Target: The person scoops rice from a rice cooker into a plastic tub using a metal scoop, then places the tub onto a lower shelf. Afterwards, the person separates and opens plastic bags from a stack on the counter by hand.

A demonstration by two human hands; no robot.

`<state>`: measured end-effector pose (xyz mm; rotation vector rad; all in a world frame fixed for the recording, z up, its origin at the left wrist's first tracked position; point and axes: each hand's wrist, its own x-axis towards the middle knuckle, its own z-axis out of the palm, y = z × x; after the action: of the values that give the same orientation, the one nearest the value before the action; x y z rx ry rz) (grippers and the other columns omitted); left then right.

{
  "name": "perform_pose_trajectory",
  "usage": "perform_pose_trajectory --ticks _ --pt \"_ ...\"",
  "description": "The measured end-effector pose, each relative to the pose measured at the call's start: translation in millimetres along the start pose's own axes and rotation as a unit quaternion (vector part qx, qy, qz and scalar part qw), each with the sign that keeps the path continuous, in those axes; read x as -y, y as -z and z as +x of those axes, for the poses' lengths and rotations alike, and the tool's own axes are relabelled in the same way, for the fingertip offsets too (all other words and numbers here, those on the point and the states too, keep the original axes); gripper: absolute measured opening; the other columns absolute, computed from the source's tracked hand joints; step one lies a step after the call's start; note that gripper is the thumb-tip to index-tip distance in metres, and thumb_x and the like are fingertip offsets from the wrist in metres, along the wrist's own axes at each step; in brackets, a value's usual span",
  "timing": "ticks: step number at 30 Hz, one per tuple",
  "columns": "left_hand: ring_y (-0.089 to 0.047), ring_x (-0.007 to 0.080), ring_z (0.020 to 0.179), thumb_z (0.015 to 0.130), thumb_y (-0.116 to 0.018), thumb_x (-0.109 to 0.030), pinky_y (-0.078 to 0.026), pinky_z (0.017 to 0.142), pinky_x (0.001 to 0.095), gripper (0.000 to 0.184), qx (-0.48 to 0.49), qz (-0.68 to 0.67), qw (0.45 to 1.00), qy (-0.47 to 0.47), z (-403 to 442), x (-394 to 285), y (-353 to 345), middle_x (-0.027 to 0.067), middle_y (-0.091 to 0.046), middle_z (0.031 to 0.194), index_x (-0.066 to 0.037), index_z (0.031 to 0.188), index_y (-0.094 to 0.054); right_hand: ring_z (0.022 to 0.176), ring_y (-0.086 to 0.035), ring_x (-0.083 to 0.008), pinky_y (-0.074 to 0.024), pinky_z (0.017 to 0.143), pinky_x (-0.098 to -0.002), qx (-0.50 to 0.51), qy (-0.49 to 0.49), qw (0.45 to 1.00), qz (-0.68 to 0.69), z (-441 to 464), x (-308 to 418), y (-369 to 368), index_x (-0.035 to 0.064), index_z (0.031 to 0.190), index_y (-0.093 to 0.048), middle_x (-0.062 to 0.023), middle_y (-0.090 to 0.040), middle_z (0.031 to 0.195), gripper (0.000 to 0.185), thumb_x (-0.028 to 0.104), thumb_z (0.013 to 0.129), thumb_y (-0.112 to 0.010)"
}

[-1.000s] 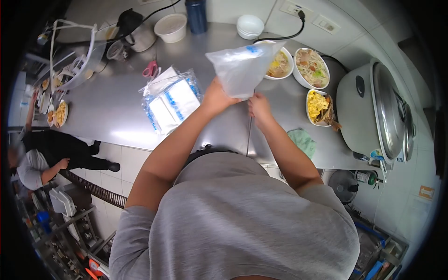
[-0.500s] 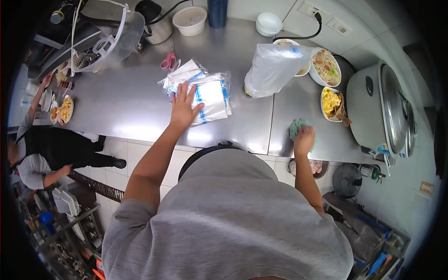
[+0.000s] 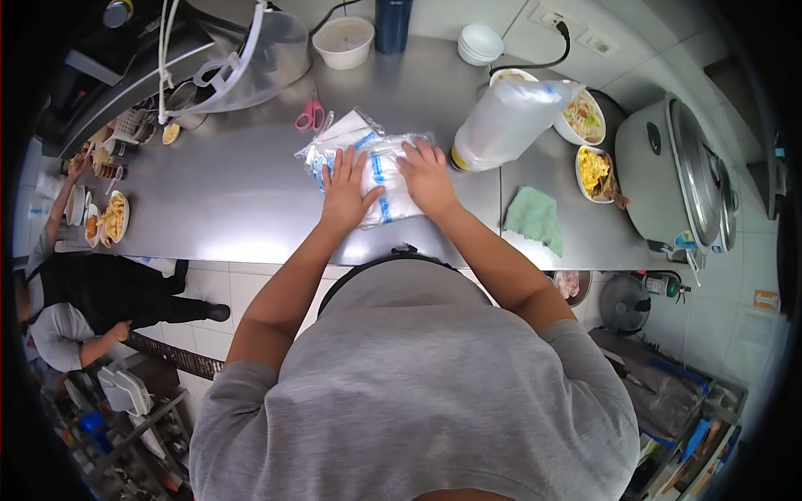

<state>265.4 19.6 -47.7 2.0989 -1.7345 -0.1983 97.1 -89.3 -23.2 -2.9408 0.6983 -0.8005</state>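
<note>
A pack of clear plastic bags [image 3: 384, 185] with blue print lies flat on the steel counter, partly over a second pack [image 3: 344, 132] behind it. On its left part rests my left hand [image 3: 345, 188], fingers spread. My right hand [image 3: 427, 177] presses on the right side of the same pack, its fingers stretched out. Right of that hand, a green cloth [image 3: 535, 219] lies spread on the counter. Pink scissors [image 3: 310, 116] sit behind the packs. A roll of white plastic bags [image 3: 511, 125] stands tilted to the right.
Bowls of noodles [image 3: 585, 118] and of egg [image 3: 595, 173] stand beside a large rice cooker [image 3: 668, 179] at the right. White bowls [image 3: 480, 43] and a tub [image 3: 343, 43] line the back. Another person [image 3: 92, 271] stands at the left, near food plates [image 3: 115, 219].
My right hand has let go of the green cloth and moved left onto the pack of bags. The cloth now lies spread out. My left hand stays on the pack, which sits slightly further right.
</note>
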Motion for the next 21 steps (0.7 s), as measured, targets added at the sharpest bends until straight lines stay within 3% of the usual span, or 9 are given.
perform_pose_trajectory --ticks 4,7,10,13,16,19,21 --pt "-0.014 0.0318 0.139 0.082 -0.063 -0.037 -0.006 0.109 0.0566 0.059 -0.039 -0.006 0.999 -0.014 -4 -3 17 0.0141 -0.032 0.142 -0.012 0.132 -0.045 0.107 -0.051 -0.0298 -0.0359 0.093 -0.0436 -0.029 0.033 0.995 0.085 10 4 13 0.0028 0.093 -0.059 -0.0122 -0.058 0.11 0.017 0.01 0.078 -0.061" --pt "-0.032 0.0285 0.13 0.078 -0.068 -0.027 -0.01 0.108 0.0566 0.045 -0.022 -0.044 0.997 -0.059 0 1 26 0.01 -0.05 0.123 -0.014 0.119 -0.056 0.094 -0.057 -0.0285 -0.043 0.083 -0.0384 0.079 -0.156 0.934 0.312 16 13 31 0.0035 0.09 -0.06 -0.0118 -0.062 0.098 0.017 0.007 0.074 -0.066" --pt "-0.047 0.0272 0.114 0.074 -0.071 -0.018 -0.018 0.106 0.0532 0.031 -0.055 -0.092 0.991 -0.085 6 -1 29 0.0073 -0.058 0.106 -0.012 0.102 -0.062 0.083 -0.06 -0.0297 -0.0472 0.072 -0.0347 0.12 -0.201 0.906 0.352 22 14 45 0.0041 0.093 -0.059 -0.0124 -0.063 0.088 0.024 0.005 0.071 -0.069" --pt "-0.051 0.0254 0.106 0.074 -0.071 -0.015 -0.024 0.104 0.0522 0.022 -0.07 -0.145 0.982 -0.097 9 -3 40 0.0067 -0.058 0.102 -0.013 0.095 -0.065 0.078 -0.062 -0.0309 -0.0478 0.066 -0.035 0.128 -0.214 0.9 0.358 19 14 48 0.0038 0.095 -0.059 -0.0147 -0.064 0.085 0.022 0.006 0.075 -0.067" --pt "-0.054 0.0251 0.095 0.072 -0.072 -0.01 -0.037 0.093 0.0412 0.017 -0.117 -0.238 0.958 -0.11 15 -26 60 0.0057 -0.06 0.095 -0.009 0.089 -0.066 0.071 -0.062 -0.0312 -0.0475 0.062 -0.0365 0.053 -0.21 0.901 0.375 20 23 51 0.0022 0.091 -0.061 -0.0156 -0.065 0.081 0.016 0.009 0.078 -0.066" --pt "-0.055 0.0232 0.089 0.074 -0.071 -0.008 -0.042 0.086 0.0348 0.02 0.004 -0.295 0.951 -0.095 15 -22 61 0.0062 -0.06 0.095 -0.007 0.093 -0.064 0.067 -0.062 -0.0305 -0.0478 0.062 -0.0375 0.048 -0.219 0.903 0.366 25 34 65 0.0011 0.086 -0.062 -0.0156 -0.065 0.08 0.012 0.012 0.081 -0.064" --pt "-0.055 0.0197 0.086 0.076 -0.071 -0.007 -0.043 0.081 0.0318 0.02 0.053 -0.34 0.936 -0.068 13 -22 65 0.005 -0.06 0.091 -0.006 0.094 -0.062 0.07 -0.062 -0.0307 -0.0481 0.064 -0.0367 0.103 -0.225 0.905 0.345 27 37 78 0.0017 0.085 -0.062 -0.015 -0.065 0.081 0.011 0.012 0.081 -0.064"
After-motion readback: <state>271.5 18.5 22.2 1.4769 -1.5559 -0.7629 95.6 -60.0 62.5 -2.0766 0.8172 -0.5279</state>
